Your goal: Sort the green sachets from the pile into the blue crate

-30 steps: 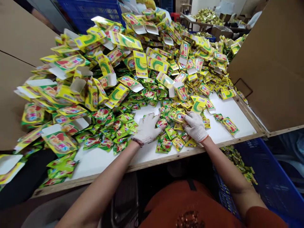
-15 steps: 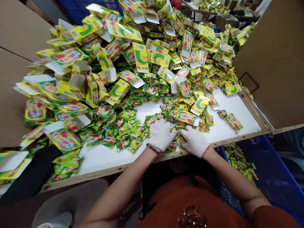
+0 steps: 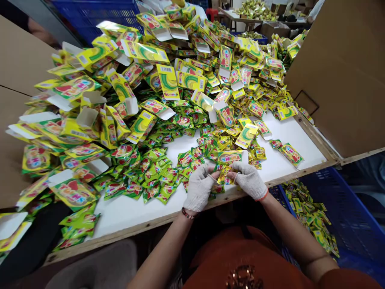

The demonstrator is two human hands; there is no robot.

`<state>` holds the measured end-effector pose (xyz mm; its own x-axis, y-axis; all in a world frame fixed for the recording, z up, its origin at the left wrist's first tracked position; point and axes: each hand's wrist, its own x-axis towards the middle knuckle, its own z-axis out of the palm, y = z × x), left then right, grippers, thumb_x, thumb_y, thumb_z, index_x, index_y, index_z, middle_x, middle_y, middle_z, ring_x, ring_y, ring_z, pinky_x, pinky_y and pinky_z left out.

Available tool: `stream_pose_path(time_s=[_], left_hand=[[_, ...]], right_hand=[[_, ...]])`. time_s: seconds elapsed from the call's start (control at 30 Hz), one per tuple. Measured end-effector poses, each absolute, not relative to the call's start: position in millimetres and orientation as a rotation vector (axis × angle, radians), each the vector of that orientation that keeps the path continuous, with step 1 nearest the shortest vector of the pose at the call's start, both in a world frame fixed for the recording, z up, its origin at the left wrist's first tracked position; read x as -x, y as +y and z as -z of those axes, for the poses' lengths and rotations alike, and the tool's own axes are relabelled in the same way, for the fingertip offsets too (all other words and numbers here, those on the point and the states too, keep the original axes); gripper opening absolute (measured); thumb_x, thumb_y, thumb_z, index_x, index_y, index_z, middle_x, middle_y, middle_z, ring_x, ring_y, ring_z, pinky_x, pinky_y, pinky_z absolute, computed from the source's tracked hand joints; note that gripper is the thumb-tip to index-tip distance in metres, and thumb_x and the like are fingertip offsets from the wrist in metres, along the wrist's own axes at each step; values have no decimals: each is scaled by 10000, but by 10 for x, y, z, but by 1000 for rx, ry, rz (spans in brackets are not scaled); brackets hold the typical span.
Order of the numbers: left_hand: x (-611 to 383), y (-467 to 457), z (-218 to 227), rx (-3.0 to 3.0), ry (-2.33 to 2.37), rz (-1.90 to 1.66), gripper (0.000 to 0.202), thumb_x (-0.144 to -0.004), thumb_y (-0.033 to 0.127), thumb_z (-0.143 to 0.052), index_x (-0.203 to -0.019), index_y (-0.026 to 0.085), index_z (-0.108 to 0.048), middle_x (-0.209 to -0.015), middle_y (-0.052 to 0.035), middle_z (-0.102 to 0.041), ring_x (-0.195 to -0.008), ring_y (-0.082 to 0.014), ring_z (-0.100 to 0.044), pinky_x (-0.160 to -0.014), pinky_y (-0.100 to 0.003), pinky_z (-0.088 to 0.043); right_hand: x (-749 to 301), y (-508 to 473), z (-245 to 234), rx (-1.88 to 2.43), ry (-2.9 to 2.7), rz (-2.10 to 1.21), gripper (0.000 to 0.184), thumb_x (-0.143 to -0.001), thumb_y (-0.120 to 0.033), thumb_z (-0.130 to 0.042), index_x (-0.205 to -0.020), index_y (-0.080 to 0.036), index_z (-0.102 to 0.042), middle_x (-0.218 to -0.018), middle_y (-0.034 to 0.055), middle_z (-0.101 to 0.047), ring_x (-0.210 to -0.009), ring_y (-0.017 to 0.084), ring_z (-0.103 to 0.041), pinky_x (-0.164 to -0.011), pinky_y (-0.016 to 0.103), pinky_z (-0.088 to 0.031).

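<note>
A white table [image 3: 288,136] with a wooden rim is seen, flanked on the right by a large cardboard sheet [image 3: 345,72] that is tilted upward, and on the left by a brown cardboard panel [image 3: 21,60]. Most of the far half of the table is covered by a heap of cartons [image 3: 120,88], yellow and green, many of them flattened with white end flaps left open. A blue crate [image 3: 349,216] is placed below the right corner of the table, and loose packets of the same colours are seen inside it. Nearer, a spread of sachets [image 3: 150,168], small and printed in green and red, is strewn over the white surface from the foot of the heap towards the near rim. A single flat carton [image 3: 231,156] is laid just beyond the fingertips. The left hand [image 3: 200,188] and the right hand [image 3: 249,180], both covered by white knitted gloves, are held close together at the middle of the near rim. A small bunch of sachets [image 3: 224,175] is gripped between them: the fingers of each hand are curled shut on one side of it, just over the table edge. A beaded bracelet [image 3: 187,213] is worn on the left wrist, and an orange cuff [image 3: 262,197] is seen at the right glove.
</note>
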<state>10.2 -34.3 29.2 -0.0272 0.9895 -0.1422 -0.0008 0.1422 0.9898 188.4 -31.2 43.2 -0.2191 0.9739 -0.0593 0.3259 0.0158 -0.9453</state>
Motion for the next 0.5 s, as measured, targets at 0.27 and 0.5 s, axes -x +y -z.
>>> stream_pose_path(time_s=[0.27, 0.5], left_hand=[[-132, -430, -289, -938, 1099, -1078, 486, -776, 419, -704, -1172, 175, -567, -1052, -62, -675, -829, -160, -663, -654, -264, -565], [-130, -369, -317, -1052, 1210, -1021, 500, -761, 375, -676, -1197, 143, -598, -1053, -89, -691, -850, -201, -672, -659, -310, -590]], right_hand=[[-1878, -297, -448, 1407, -1826, -1002, 159, -848, -296, -590, -751, -176, -553, -703, -26, -523, -700, 131, -495, -638, 236, -366], [-2010, -240, -622, 1182, -2309, -800, 291, -771, -9, -494, -937, -182, -660, -904, 38, -624, -832, 167, -550, -772, 273, -419]])
